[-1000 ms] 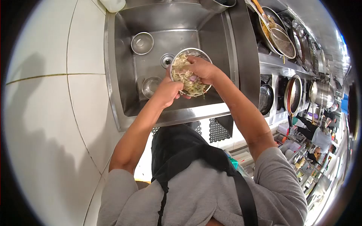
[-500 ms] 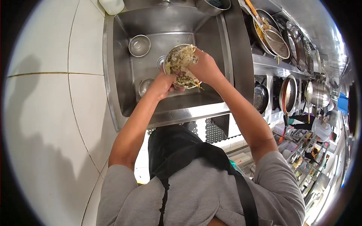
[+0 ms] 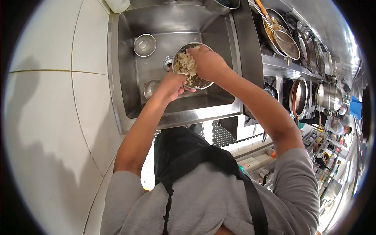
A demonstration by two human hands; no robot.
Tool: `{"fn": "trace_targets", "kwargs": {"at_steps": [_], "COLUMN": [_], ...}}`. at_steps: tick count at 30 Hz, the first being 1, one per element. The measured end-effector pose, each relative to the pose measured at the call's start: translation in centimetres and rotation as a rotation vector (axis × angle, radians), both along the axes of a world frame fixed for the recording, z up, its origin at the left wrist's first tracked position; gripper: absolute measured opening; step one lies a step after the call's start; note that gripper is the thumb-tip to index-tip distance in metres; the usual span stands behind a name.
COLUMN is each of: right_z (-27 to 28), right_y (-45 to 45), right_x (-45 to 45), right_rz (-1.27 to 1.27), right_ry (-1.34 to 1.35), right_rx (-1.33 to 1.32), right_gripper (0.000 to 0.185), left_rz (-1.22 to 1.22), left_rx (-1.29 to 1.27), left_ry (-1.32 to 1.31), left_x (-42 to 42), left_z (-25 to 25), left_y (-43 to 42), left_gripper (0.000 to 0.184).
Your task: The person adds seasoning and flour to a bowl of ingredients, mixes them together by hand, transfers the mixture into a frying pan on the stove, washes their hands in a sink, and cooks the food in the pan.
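Over the sink (image 3: 184,111), a round metal bowl (image 3: 202,85) holds a pale, shredded food mix (image 3: 185,64) with darker bits. My left hand (image 3: 173,85) grips the bowl's near-left rim, thumb on the inside edge and fingers underneath. Inside the bowl, at its right side, is my right hand (image 3: 206,62), its fingers curled into the mix and partly hidden by it. Two small metal bowls lie in the sink: one (image 3: 145,45) at the upper left, the other (image 3: 152,88) beside my left wrist. The drain (image 3: 167,62) shows left of the held bowl.
A metal pot (image 3: 221,5) stands beyond the sink's far edge, and a white container (image 3: 117,4) at the far left corner. On the right are a pan (image 3: 274,24) with a strainer (image 3: 287,43) and another pan (image 3: 299,98). A person (image 3: 337,126) is far off at right.
My right hand has pushed the mix toward the bowl's left side, and more of the bowl's inner wall shows. The bowl has tilted and shifted slightly.
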State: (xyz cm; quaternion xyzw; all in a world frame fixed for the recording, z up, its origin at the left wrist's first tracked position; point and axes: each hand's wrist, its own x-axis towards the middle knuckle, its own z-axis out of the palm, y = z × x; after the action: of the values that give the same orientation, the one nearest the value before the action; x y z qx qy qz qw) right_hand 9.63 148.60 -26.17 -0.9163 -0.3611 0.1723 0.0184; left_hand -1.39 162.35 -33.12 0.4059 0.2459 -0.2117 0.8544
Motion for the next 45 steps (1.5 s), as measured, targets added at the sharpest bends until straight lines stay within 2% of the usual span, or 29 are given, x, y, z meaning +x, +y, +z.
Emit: {"fn": "trace_targets", "kwargs": {"at_steps": [3,6,9,12,15,16,19,21,28,31,34,37,40,43,45], "right_z": [3.7,2.2,0.7,4.7,1.4,0.9,0.5,1.6,10.0,9.2,10.7,9.2,7.9,6.7,4.8], "right_y": [0.7,0.1,0.4,2.6,2.4,1.6,-0.1,-0.3,2.1,2.1,2.8,2.3,2.0,2.1,2.5], "right_x": [-0.2,0.3,-0.4,-2.2,-2.4,-2.3,-1.9,-1.1,0.5,1.8,2.0,2.8,2.5,1.5,1.0], "right_rz": [0.045,0.286,0.406,0.431,0.409,0.483,0.395,0.341,0.321,0.357,0.198,0.198,0.150,-0.001,-0.067], "right_ry": [0.212,0.064,0.112,0.231,0.341,0.271,0.125,0.173,0.200,0.112,0.137,0.165,0.087,0.072,0.062], "right_rx": [-0.135,0.025,0.034,-0.322,-0.549,-0.454,-0.073,-0.036,-0.100,0.086,0.062,0.306,0.287,0.258,0.352], "right_gripper": [0.061,0.064,0.052,0.042,0.039,0.045,0.052,0.055,0.055,0.049,0.040,0.033,0.040,0.058,0.073], "left_rz": [-0.016,-0.080,-0.146,-0.150,-0.206,-0.201,-0.128,-0.174,0.040,0.073,0.115,0.177,0.278,0.385,0.472], "left_rx": [-0.081,-0.103,-0.045,-0.030,-0.027,-0.015,-0.028,-0.093,0.133,0.149,0.139,0.137,0.130,0.143,0.145], "left_ry": [-0.034,-0.093,-0.077,-0.063,-0.008,0.014,0.033,0.023,-0.059,-0.069,-0.104,-0.155,-0.172,-0.168,-0.211], "left_x": [0.2,0.2,-0.1,-0.8,-1.9,-2.1,-2.4,-1.7,0.0,0.4,0.4,0.2,-0.2,-0.4,-0.3], "left_z": [-0.6,0.5,1.3,2.3,1.7,1.1,0.2,-0.8,3.4,4.3,3.6,3.8,4.6,5.4,5.5], "left_y": [0.6,1.2,2.2,2.2,1.4,0.8,0.0,0.3,-0.1,0.6,0.9,0.9,0.5,-0.2,-0.9], "left_gripper": [0.063,0.058,0.049,0.046,0.051,0.053,0.058,0.061,0.064,0.068,0.071,0.072,0.072,0.071,0.071]}}
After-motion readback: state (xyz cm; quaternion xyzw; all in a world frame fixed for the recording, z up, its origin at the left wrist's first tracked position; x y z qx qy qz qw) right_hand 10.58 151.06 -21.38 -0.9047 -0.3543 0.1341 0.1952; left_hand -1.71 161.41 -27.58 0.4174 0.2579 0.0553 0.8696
